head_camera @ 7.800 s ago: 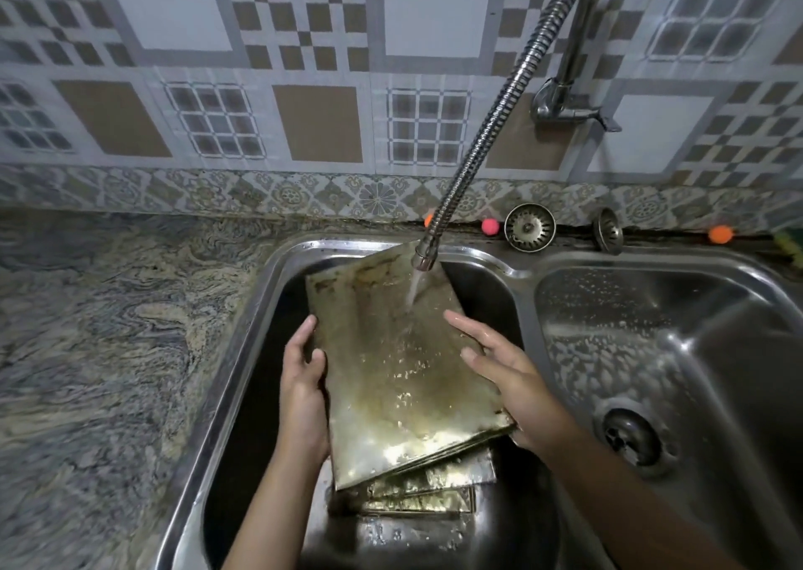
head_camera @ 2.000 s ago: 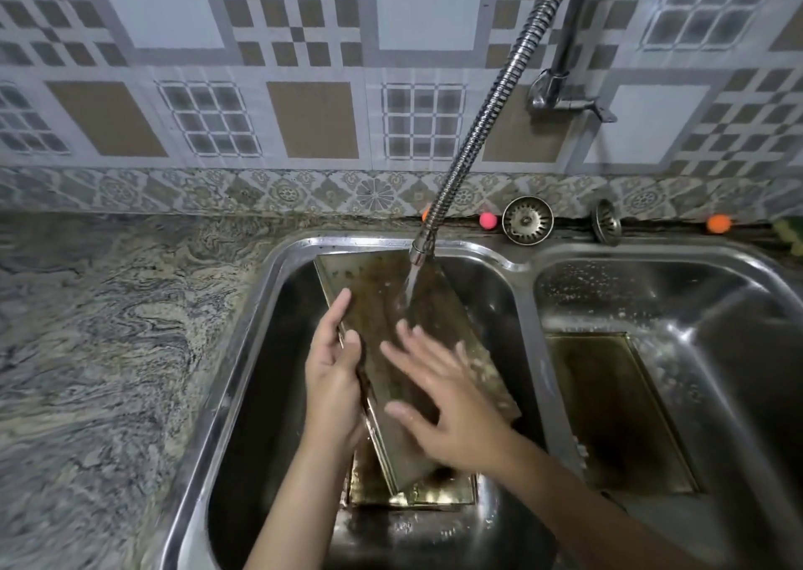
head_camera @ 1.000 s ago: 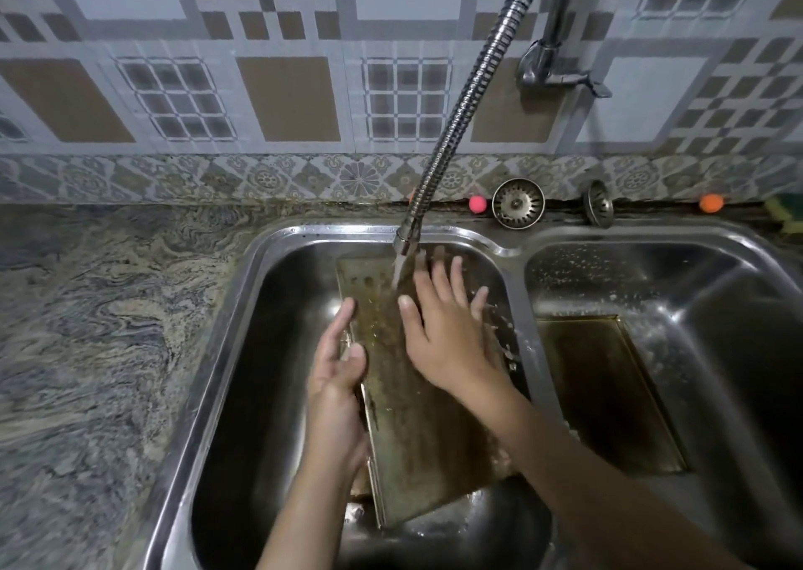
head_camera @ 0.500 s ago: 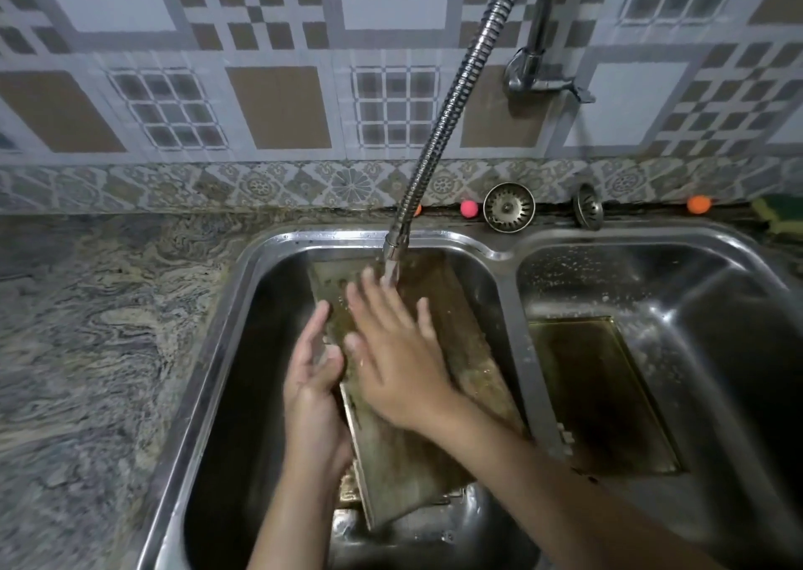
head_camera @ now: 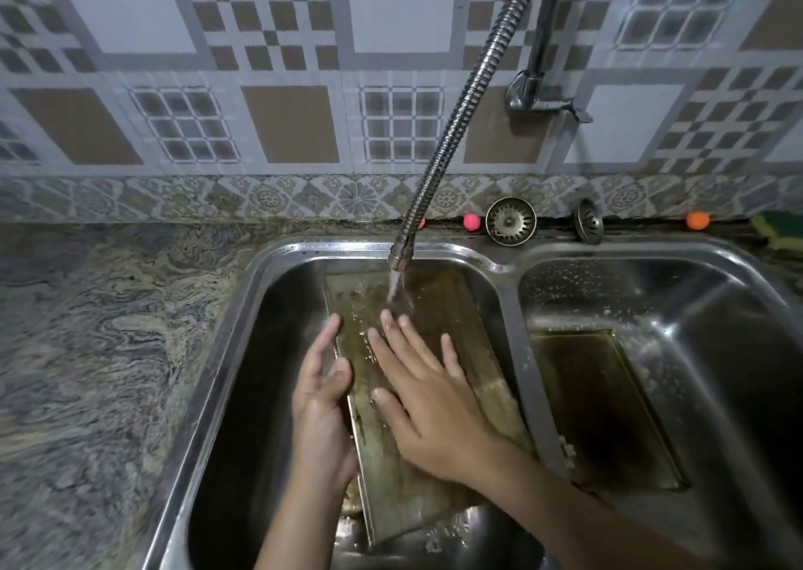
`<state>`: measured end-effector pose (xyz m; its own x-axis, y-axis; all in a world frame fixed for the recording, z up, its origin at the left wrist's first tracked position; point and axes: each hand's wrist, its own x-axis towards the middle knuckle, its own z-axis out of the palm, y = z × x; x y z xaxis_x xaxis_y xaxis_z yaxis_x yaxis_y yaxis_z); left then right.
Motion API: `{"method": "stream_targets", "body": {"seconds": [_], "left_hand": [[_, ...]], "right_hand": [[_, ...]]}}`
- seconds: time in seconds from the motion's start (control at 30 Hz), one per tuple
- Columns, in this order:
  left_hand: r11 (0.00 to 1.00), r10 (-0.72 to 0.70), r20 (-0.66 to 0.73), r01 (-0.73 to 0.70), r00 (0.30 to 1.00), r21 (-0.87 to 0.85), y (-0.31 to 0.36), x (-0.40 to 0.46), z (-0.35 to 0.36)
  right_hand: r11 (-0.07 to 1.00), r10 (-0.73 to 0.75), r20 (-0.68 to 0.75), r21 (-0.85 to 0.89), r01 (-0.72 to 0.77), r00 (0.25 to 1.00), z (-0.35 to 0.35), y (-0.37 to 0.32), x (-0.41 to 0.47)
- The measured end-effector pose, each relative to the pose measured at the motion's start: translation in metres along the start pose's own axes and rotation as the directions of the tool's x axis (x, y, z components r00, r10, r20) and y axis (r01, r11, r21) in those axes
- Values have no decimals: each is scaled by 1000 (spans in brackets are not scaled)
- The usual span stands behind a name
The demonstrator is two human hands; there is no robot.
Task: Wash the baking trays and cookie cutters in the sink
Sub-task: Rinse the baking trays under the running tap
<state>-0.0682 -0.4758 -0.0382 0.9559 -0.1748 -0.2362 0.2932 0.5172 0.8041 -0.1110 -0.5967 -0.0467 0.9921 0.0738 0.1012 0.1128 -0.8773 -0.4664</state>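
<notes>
A stained metal baking tray (head_camera: 452, 309) leans tilted in the left sink basin (head_camera: 260, 352), its far end against the back wall under the running spout (head_camera: 397, 259). My left hand (head_camera: 321, 400) grips the tray's left edge. My right hand (head_camera: 428, 389) lies flat on the tray's face, fingers spread, fingertips just below the water stream. A second tray (head_camera: 604, 408) lies flat in the right basin (head_camera: 717, 317). Another tray's corner shows under the held one at the bottom, mostly hidden. No cookie cutters are visible.
Two metal drain strainers (head_camera: 510, 221) (head_camera: 588, 221) stand on the ledge behind the sink, beside small pink (head_camera: 471, 221) and orange (head_camera: 698, 220) balls and a green sponge (head_camera: 778, 232). A marbled stone counter (head_camera: 95, 352) lies left. The flexible hose (head_camera: 469, 100) hangs from the wall tap.
A tray has been put in the right basin since the first frame. Over the last second my right hand has slid back and forth over the held tray, now lower than before.
</notes>
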Motion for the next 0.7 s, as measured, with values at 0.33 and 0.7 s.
{"method": "stream_targets", "body": {"seconds": [0.33, 0.7], "left_hand": [[979, 85, -145, -55, 986, 196, -10, 20, -23], [811, -77, 64, 25, 995, 585, -48, 37, -16]], "right_hand": [[511, 378, 131, 796, -324, 916, -44, 57, -40], [288, 510, -212, 955, 66, 833, -159, 71, -83]]}}
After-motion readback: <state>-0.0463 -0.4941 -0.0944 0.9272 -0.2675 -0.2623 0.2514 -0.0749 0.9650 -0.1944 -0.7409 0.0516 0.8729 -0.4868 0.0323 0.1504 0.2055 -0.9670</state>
